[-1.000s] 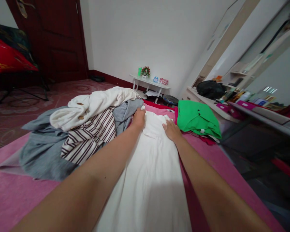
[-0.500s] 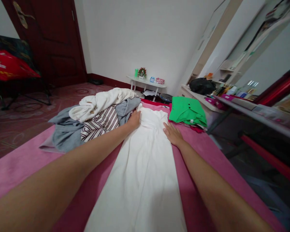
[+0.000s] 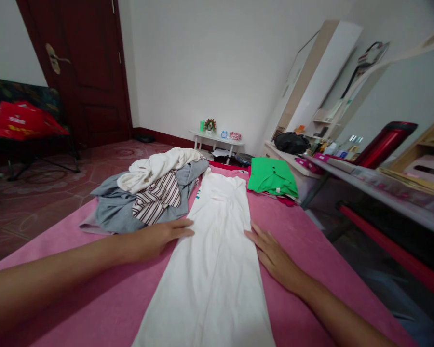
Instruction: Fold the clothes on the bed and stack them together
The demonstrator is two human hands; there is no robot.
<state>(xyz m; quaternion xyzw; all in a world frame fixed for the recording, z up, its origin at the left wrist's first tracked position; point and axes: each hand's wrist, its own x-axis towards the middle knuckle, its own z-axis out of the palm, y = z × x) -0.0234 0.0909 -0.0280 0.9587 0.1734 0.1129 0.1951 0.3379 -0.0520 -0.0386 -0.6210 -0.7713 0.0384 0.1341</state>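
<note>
A long white garment [image 3: 217,260] lies in a narrow strip down the middle of the pink bed cover [image 3: 94,284], its far end creased and a bit of teal print showing at its left edge. At the garment's left edge, my left hand [image 3: 162,238] touches the cloth with thumb and fingers stretched out. Opposite it, my right hand [image 3: 275,255] rests with spread fingers on the right edge. Neither hand grips the cloth.
To the left is a loose pile of grey clothes [image 3: 112,207] with a striped garment [image 3: 159,197] and a white one [image 3: 159,168]. A folded green shirt [image 3: 273,176] tops a stack at the far right. A cluttered desk [image 3: 376,180] stands along the right side.
Both hands have slid nearer along the garment's edges from its far end. My left fingers have straightened off the far left corner. The camera view has tipped up slightly.
</note>
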